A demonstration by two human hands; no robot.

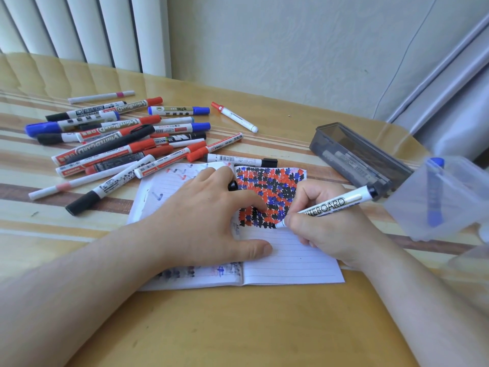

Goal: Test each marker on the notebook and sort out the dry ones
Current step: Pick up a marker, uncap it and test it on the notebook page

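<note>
**A:** What do you have, biggest first?

**B:** I see the wooden surface (238,327) filling the lower frame, a wall behind it and vertical blinds (79,30) at upper left. On it, centre frame, lies the open notebook (291,260), its right page covered with red, blue and black marks. At right sits a dark translucent box (352,154) with a marker or two inside, and a clear container (449,202) at the right edge holds one blue marker, blurred.

**A:** And the pile?

**B:** The marker pile (119,139) spreads over the left centre, just beyond the notebook; roughly twenty, overlapping, so I cannot count exactly. Most lie with long axes running lower left to upper right. One red-capped marker (234,117) lies apart, above the notebook.

**A:** Hands?

**B:** My left hand (209,215) lies on the notebook, fingers spread, with a black cap (232,185) tucked under them. My right hand (330,226) grips the whiteboard marker (333,205), tip down on the page at centre, barrel pointing to the upper right.
</note>
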